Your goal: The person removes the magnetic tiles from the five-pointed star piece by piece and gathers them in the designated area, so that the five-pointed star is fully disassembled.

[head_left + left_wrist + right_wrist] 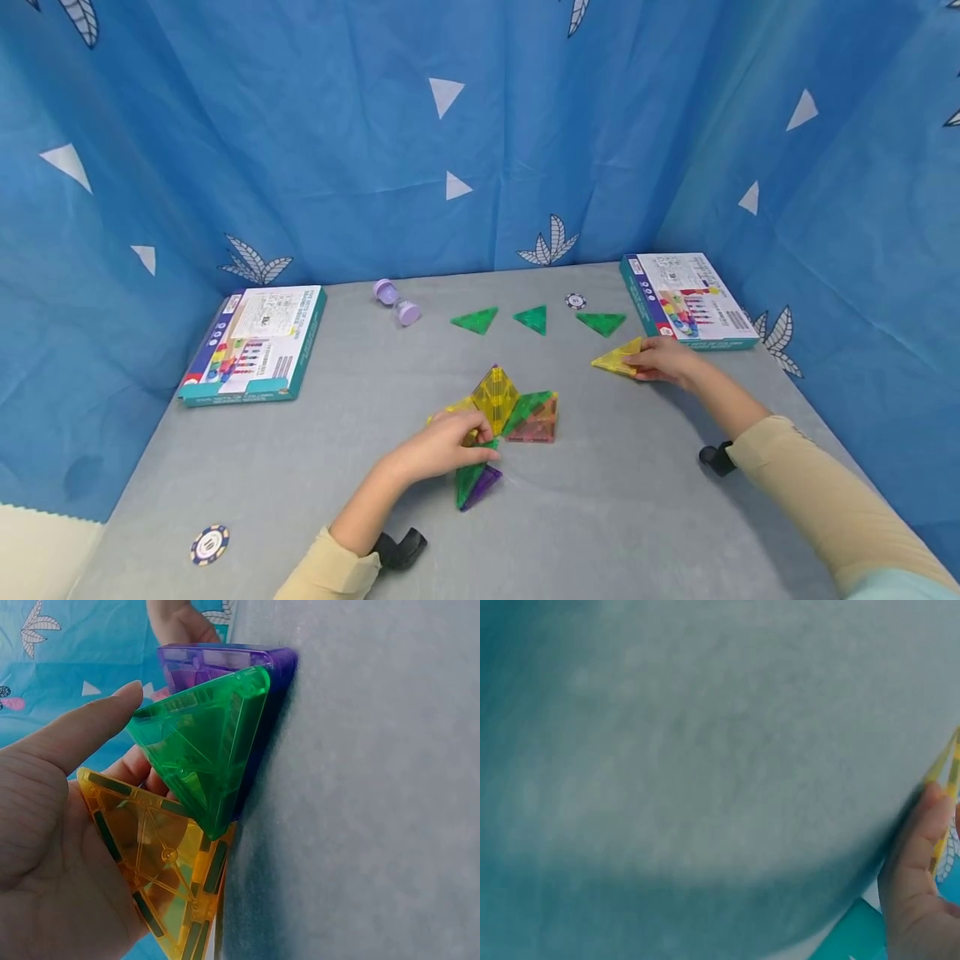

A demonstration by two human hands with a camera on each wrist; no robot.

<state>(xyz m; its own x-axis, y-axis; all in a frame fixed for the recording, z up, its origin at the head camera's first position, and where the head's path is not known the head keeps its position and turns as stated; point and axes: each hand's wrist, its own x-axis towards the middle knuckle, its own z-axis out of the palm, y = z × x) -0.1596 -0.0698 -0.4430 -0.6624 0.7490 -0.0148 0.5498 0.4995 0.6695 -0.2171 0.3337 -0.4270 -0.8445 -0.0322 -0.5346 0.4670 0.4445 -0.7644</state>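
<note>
Head view: your left hand (444,443) is cupping the tile cluster (501,421) mid-bench, fingers curled on yellow tile; your right hand (663,361) is pinching a loose yellow triangle (619,359) well to cluster's right, nr box (688,300).

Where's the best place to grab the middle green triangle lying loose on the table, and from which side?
Probably from above, pinching two of its edges. The middle green triangle lies flat on the grey table, apart from its neighbours, so no face is open underneath. Its point faces the person, so fingers could close on the two slanted sides.
</note>
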